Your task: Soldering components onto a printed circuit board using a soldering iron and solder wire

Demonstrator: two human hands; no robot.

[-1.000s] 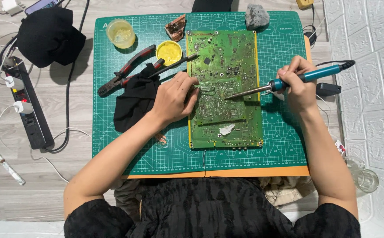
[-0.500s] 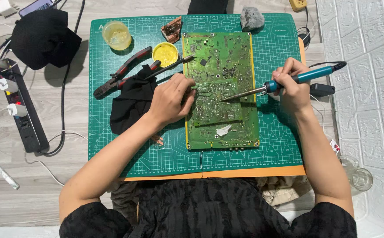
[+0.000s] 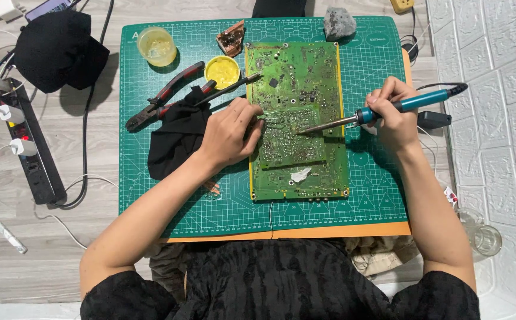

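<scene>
A green circuit board (image 3: 296, 77) lies on a green cutting mat (image 3: 210, 201). My right hand (image 3: 391, 114) grips a blue-handled soldering iron (image 3: 415, 104), its metal tip resting on the middle of the board. My left hand (image 3: 229, 134) rests on the board's left edge, fingers pinched on a thin solder wire (image 3: 265, 117) that points toward the iron's tip.
On the mat lie red-handled pliers (image 3: 163, 98), a black cloth (image 3: 178, 133), a yellow tin (image 3: 222, 70), a clear cup (image 3: 156, 45), a brown block (image 3: 232, 37) and a grey stone (image 3: 339, 24). A black power strip (image 3: 28, 148) and cables lie at left, a glass (image 3: 486, 237) at right.
The view has shifted a little. Both hands stay in nearly the same pose over the board, with the iron's tip still on its middle.
</scene>
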